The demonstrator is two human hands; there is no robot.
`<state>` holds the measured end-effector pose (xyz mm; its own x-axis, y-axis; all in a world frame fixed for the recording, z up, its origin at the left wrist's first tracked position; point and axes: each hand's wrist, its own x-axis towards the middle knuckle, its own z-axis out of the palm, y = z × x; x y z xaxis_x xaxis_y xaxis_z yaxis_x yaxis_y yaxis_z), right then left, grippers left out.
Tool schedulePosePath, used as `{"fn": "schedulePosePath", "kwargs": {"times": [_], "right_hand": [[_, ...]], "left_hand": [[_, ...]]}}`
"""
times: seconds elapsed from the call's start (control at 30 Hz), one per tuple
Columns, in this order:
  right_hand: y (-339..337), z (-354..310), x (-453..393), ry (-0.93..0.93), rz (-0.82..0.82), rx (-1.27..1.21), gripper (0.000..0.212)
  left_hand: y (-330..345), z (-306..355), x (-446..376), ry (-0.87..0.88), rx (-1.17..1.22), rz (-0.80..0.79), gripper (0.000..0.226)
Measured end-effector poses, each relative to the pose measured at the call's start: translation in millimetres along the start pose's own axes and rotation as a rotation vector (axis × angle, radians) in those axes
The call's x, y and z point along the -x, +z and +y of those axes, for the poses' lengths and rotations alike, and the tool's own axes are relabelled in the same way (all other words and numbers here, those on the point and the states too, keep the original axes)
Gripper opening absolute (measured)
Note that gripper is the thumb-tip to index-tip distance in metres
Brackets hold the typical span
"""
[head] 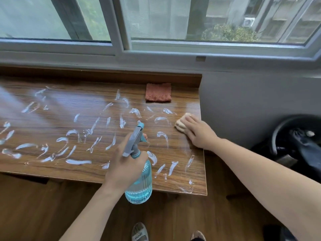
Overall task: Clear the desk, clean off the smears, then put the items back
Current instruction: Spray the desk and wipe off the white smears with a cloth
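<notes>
Smears [76, 150] of white paste streak the desk [97, 173] edge to edge — left hand [125, 164] wraps the spray bottle [139, 181] at its neck, prob. heavy w/ liquid and slick, right hand [198, 134] lies flat, fingers straight, on a soft beige cloth [180, 125] — best gripped bunched.
</notes>
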<state>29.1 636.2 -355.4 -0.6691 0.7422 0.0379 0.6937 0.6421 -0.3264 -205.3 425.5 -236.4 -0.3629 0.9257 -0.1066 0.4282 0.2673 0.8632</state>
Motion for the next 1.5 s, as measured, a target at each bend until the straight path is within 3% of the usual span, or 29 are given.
{"fn": "schedulePosePath", "kwargs": {"times": [0.1,0.27,0.4,0.6,0.7,0.83,1.0,1.2,1.37,1.5], "right_hand": [[3.5,-15.8,-2.9,0.093,0.028,-0.018,0.046],[5.8,-41.9,95.3,-0.151,-0.125,0.000,0.054],[3.4,-46.0,131.4,-0.226,-0.176,0.032,0.054],[5.9,-40.7,60.6,-0.022,-0.026,0.059,0.051],[11.5,-64.3,71.3,0.079,-0.013,0.024,0.056],[18.6,-96.7,149.1,-0.107,-0.099,0.018,0.063],[15.1,-83.0,154.4,-0.109,-0.219,0.051,0.058],[16.6,-81.0,90.9,0.213,-0.097,0.049,0.056],[27.1,-119.1,143.9,-0.042,-0.121,0.101,0.059],[26.5,-98.9,143.3,-0.049,-0.181,0.126,0.060]], "left_hand": [[-3.2,2.8,1.4,0.039,-0.028,-0.003,0.030],[-4.0,2.8,7.5,0.035,-0.039,-0.048,0.043],[1.8,-2.8,16.5,0.028,-0.029,-0.083,0.045],[5.3,0.9,27.1,0.102,-0.046,-0.117,0.037],[7.0,1.3,28.1,0.106,-0.039,-0.124,0.033],[6.4,-3.4,28.0,0.102,0.012,-0.099,0.040],[7.7,-7.8,30.0,0.092,-0.006,-0.086,0.036],[4.7,-7.5,31.1,0.078,0.021,-0.095,0.038],[2.9,-9.1,30.3,0.072,0.051,-0.086,0.042],[1.3,-11.1,30.7,0.087,0.014,-0.090,0.038]]}}
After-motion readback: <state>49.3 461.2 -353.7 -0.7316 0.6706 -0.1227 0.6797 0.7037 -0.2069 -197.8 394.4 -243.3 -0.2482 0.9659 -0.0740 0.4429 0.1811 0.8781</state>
